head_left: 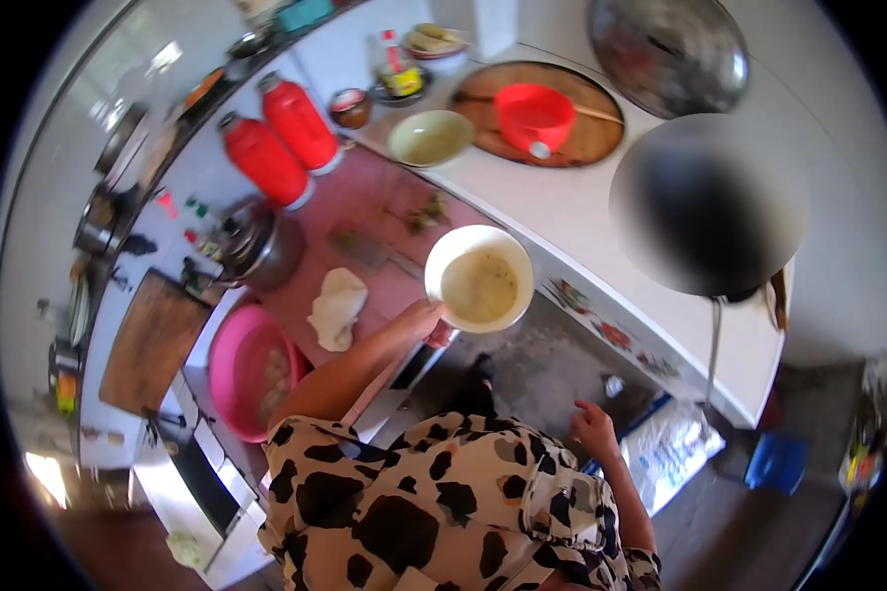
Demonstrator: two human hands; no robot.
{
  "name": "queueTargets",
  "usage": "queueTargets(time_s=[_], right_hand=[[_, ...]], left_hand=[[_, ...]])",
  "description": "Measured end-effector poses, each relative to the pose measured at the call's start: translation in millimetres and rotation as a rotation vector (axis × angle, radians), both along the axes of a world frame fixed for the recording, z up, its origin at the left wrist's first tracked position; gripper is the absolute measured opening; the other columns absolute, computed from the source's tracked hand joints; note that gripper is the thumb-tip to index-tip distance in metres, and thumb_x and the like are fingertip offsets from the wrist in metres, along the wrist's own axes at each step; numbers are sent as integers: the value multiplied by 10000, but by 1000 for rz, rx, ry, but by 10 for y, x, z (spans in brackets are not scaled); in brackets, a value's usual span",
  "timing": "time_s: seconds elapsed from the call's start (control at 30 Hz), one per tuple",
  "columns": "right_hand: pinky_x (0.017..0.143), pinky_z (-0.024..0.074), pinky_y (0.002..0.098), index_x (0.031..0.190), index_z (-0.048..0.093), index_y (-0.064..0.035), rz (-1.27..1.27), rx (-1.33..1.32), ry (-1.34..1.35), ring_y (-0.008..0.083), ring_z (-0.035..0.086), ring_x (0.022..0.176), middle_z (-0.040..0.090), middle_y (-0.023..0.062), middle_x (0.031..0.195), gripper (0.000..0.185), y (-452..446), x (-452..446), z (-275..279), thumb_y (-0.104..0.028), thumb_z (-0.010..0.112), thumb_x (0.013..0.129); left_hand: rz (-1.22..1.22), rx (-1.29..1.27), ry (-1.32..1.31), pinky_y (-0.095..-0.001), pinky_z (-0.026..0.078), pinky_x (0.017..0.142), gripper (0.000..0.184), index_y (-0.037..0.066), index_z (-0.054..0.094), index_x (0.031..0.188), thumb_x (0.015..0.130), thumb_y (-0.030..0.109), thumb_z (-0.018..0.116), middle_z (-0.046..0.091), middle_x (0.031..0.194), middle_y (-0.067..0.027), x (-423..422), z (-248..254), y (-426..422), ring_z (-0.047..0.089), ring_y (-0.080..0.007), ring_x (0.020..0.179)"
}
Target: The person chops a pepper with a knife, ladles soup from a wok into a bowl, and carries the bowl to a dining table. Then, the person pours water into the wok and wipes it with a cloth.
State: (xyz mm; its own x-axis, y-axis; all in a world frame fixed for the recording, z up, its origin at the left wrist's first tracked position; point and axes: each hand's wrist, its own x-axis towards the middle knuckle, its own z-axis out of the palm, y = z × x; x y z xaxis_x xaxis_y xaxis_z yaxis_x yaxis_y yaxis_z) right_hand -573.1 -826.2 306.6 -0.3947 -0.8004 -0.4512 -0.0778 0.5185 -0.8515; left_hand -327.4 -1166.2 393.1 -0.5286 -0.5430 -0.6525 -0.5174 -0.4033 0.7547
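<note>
My left hand is closed on the near-left rim of a white bowl. Pale, cloudy liquid with small dark specks lies in the bowl, which I hold above the gap between the counters. Lower right, my right hand hangs with its fingers loosely bent and apart, and nothing shows in it. A silvery plastic bag lies below that hand. Beyond the bowl, on the pink counter, are a flat-bladed spatula and a crumpled white cloth.
A red bowl sits on a round wooden board, beside a pale green bowl. Two red thermoses, a metal pot and a pink basin stand left. A large lid leans behind a blurred round area.
</note>
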Motion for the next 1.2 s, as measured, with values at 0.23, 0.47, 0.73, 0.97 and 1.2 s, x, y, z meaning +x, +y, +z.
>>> queueTargets(time_s=[0.23,0.47,0.73,0.97,1.2], right_hand=[[501,464,257,1144,542,4,90,58,14,124,578,542,628,96,702,329,-1029,-365,141,-134,558,846],[538,476,271,1140,543,8,86,130,-8,134,595,591,624,94,693,343,-1663,-568,227,-159,575,843],[550,488,278,1142,547,12,127,119,33,139,599,573,641,102,708,356,-1902,-916,208,-174,576,840],[576,499,282,1151,554,4,153,162,49,148,609,594,643,101,716,363,-2000,-1195,250,-179,564,838],[690,505,352,1139,583,-48,176,134,229,277,637,718,654,156,773,380,-1797,-1246,176,-260,559,825]], left_hand=[[446,-104,27,-301,494,530,329,25,552,802,890,297,390,581,673,-81,491,91,-1306,611,-206,583],[755,-10,108,-336,508,580,321,66,526,837,857,379,455,569,670,-37,776,-309,-2376,613,-201,632],[949,170,206,-346,498,606,337,112,512,814,858,446,504,546,658,-20,845,-797,-3140,586,-222,635],[818,88,233,-325,492,616,381,91,553,918,852,467,563,585,767,-37,703,-471,-2915,602,-201,712],[273,410,661,-404,504,783,410,30,494,1193,888,297,557,614,1070,-163,-2169,231,-2100,598,-265,957]])
